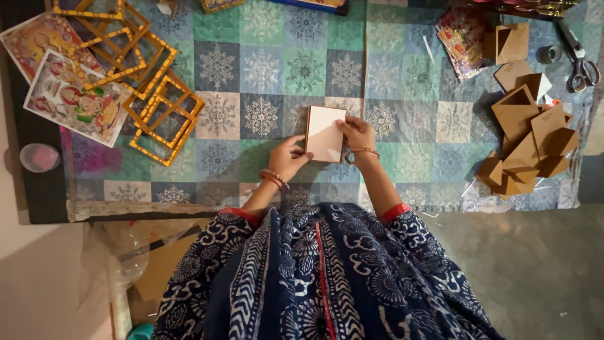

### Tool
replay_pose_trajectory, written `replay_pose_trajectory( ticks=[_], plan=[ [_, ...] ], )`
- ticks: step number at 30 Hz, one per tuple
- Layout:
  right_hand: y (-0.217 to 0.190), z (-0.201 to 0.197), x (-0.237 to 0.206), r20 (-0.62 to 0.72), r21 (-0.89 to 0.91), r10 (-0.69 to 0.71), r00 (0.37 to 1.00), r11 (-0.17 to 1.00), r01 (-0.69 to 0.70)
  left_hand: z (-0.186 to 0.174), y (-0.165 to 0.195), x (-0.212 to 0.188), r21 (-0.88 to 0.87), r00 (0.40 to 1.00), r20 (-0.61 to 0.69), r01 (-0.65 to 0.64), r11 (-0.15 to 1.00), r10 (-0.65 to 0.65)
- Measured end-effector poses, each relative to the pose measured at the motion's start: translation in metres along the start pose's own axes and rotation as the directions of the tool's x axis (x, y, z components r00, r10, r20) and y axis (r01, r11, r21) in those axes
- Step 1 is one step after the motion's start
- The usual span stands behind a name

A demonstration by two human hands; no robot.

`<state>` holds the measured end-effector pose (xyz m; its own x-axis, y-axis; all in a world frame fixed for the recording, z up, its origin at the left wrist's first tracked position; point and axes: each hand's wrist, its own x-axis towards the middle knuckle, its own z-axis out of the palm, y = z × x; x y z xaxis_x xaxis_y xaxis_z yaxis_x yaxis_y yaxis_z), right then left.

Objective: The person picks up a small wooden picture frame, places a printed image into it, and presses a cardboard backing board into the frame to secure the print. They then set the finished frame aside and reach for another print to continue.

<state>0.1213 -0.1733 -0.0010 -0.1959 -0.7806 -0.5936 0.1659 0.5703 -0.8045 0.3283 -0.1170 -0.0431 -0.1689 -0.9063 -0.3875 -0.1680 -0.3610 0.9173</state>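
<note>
Blue patterned cloth [314, 277] fills the near edge, both forearms reaching out from it. Left hand [287, 158] pinches the left edge of a small white-faced board [325, 133], grip closed on it; right hand [357, 133] clamps the right edge, fingers curled over it. Board sits between the 2 grips, over the snowflake quilt [270, 69]. Well left of the grip, yellow frames [154, 94] and prints [75, 97]; well right, brown card pieces [528, 138] and scissors [582, 66]
</note>
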Motion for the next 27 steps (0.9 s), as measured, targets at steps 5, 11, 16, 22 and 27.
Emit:
replay_pose_trajectory(
  ticks=[5, 11, 16, 22, 27],
  plan=[
    [0.000, 0.003, -0.002, -0.086, -0.267, -0.214, 0.973, 0.946, 0.184, -0.010, 0.040, -0.008, 0.580, 0.979, -0.111, -0.076, 0.811, 0.171],
    [-0.003, 0.008, -0.015, 0.054, -0.635, -0.656, 0.753, 0.560, 0.533, -0.007, 0.055, 0.025, 0.694, 0.822, 0.076, -0.450, 0.562, 0.565],
    [-0.008, 0.008, -0.031, 0.068, -0.745, -0.589, 0.805, 0.507, 0.434, 0.005, 0.042, 0.030, 0.732, 0.804, 0.163, -0.487, 0.477, 0.572],
    [0.003, 0.009, -0.056, 0.350, -0.821, -0.672, 0.653, 0.116, 0.559, 0.004, 0.031, 0.025, 0.823, 0.712, 0.207, -0.498, 0.275, 0.671],
    [0.012, 0.009, -0.061, 0.386, -0.841, -0.652, 0.653, 0.043, 0.540, 0.005, 0.026, 0.020, 0.847, 0.724, 0.224, -0.475, 0.237, 0.653]
  ],
)
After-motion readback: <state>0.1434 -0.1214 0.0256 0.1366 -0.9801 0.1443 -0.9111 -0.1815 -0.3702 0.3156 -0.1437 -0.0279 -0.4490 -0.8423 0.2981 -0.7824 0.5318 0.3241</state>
